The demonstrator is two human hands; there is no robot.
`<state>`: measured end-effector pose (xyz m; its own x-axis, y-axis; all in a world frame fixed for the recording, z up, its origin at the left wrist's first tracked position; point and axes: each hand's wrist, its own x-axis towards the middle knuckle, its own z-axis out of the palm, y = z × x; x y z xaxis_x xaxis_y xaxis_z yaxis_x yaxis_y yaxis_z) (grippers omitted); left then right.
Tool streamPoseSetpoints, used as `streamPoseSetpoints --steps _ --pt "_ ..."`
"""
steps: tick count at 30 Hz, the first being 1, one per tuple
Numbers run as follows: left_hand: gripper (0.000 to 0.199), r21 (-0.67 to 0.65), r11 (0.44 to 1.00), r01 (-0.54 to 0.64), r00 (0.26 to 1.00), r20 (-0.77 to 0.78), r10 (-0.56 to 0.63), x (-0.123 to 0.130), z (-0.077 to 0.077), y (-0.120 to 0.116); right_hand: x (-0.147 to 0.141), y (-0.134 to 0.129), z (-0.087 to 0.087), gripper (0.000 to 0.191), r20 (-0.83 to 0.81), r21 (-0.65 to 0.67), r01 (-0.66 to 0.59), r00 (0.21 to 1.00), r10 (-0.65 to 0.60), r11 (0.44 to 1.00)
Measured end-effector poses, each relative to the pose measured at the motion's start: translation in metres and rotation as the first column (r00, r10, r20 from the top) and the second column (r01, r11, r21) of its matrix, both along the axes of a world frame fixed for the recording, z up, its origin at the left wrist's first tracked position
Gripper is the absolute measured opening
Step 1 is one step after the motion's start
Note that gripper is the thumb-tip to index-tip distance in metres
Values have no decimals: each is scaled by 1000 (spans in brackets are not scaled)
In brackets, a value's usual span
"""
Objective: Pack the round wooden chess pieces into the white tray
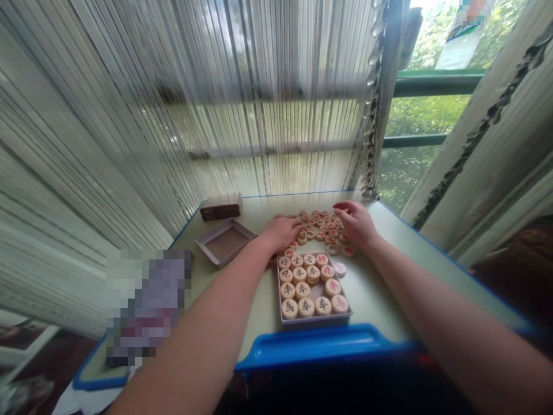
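Round, pale wooden pieces marked with characters (pixel 303 289) sit in a shallow, square mauve box (pixel 317 323) near the front of a pale-green, blue-rimmed table (pixel 380 302). Beyond, a bare left hand (pixel 281 231) and bare right hand (pixel 356 225) partly hide scattered wooden discs (pixel 332 233); whether either grips one cannot be told. A grey string curtain (pixel 276 124) blurs behind.

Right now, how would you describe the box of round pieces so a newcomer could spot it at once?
Find the pale table with blue edging, then the wide blue strip at its near edge. Just beyond that strip sits a squarish, open box. Unlike the shallow tray to its left, it holds four rows of round pieces marked in red or black.
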<state>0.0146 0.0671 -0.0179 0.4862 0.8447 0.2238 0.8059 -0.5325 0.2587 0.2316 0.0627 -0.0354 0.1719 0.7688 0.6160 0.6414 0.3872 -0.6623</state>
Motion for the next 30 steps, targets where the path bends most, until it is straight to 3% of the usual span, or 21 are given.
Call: streamPoseSetpoints --steps 4,9,11,14,17,22,25,27,30 --pt "36 46 998 -31 999 -37 33 -1 2 -2 -3 -8 4 17 14 94 41 999 -42 995" --pt "29 61 952 -301 948 -93 306 -8 5 0 -8 -18 14 16 86 147 5 996 -18 989" --pt "29 75 931 -358 929 -71 363 -11 4 4 -11 -22 18 16 148 160 -42 989 18 986" --pt "34 109 943 -315 946 -48 322 -14 2 8 -13 -26 19 16 191 114 -121 977 98 986" --pt "31 50 964 -261 962 -72 264 -15 6 9 -12 -25 16 16 206 66 -135 971 119 989" --pt "21 16 937 -349 934 -77 349 -18 16 4 -1 -17 9 22 195 35 -55 980 47 998" --pt "21 41 935 -351 934 86 347 -21 13 5 2 -14 6 25 177 6 -41 983 39 999" --pt "20 -3 952 -305 907 303 292 -20 9 6 0 -15 6 25 165 3 -44 985 43 999" --pt "25 -154 976 -155 722 656 218 -13 5 3 -9 -23 8 23 154 17 -84 985 80 996"
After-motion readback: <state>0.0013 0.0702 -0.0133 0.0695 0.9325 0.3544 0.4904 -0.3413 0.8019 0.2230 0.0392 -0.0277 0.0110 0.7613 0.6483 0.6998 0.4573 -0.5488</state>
